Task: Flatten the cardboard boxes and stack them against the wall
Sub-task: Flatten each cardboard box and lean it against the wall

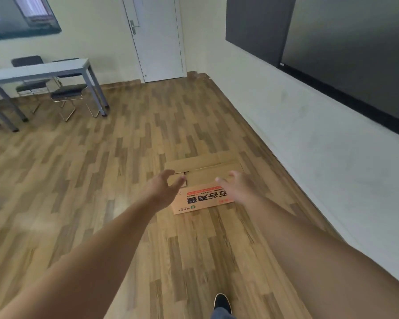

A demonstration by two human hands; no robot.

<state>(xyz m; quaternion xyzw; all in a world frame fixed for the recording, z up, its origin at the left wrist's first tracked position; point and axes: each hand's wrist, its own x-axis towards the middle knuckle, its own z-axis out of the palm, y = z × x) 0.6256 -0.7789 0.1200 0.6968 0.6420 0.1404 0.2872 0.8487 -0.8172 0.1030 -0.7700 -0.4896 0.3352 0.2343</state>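
Observation:
A flattened brown cardboard box (205, 178) lies on the wooden floor, with black and red printed characters on its near panel and plain flaps on its far side. My left hand (165, 189) reaches out over its left edge with fingers spread, holding nothing. My right hand (238, 186) is stretched over its right side, fingers apart, and covers part of the print. I cannot tell whether either hand touches the cardboard. The white wall (309, 139) runs along the right, a short way from the box.
A grey table (44, 69) with folding chairs (66, 95) stands at the far left. A white door (158, 38) is in the far wall. Dark boards (343, 47) hang on the right wall. My shoe (222, 302) shows at the bottom.

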